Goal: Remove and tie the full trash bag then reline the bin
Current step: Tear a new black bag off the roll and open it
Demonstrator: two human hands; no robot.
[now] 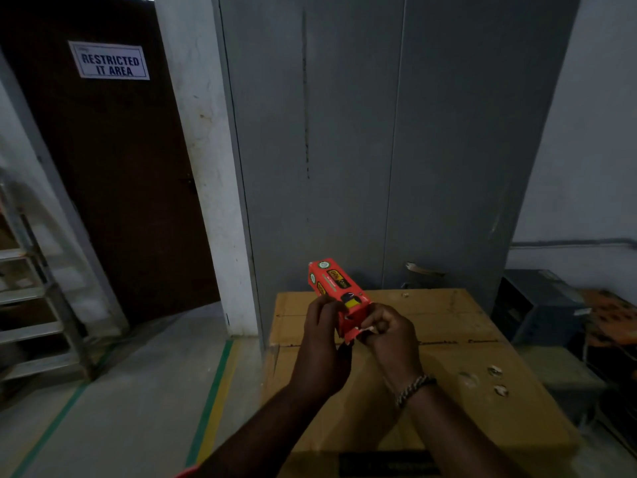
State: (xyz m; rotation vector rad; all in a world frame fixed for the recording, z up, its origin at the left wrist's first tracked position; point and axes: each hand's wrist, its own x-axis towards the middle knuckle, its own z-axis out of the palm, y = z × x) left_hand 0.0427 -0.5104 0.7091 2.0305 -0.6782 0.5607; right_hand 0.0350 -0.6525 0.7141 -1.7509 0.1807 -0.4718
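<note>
A long orange-red carton (332,282) with black and yellow labels is held up over a big cardboard box (444,326). My left hand (322,331) wraps around the carton's near end from the left. At the carton's opened near flap, my right hand (387,334) pinches with fingers closed; what it pinches is too small to make out. A chain bracelet sits on my right wrist. No trash bag or bin is in view.
A grey metal cabinet (389,132) stands right behind the cardboard box. A dark door with a "RESTRICTED IT AREA" sign (109,61) is at the left, a stepladder (38,298) further left. Dark crates (537,305) and orange items lie at the right. Small scraps (496,379) lie on the box.
</note>
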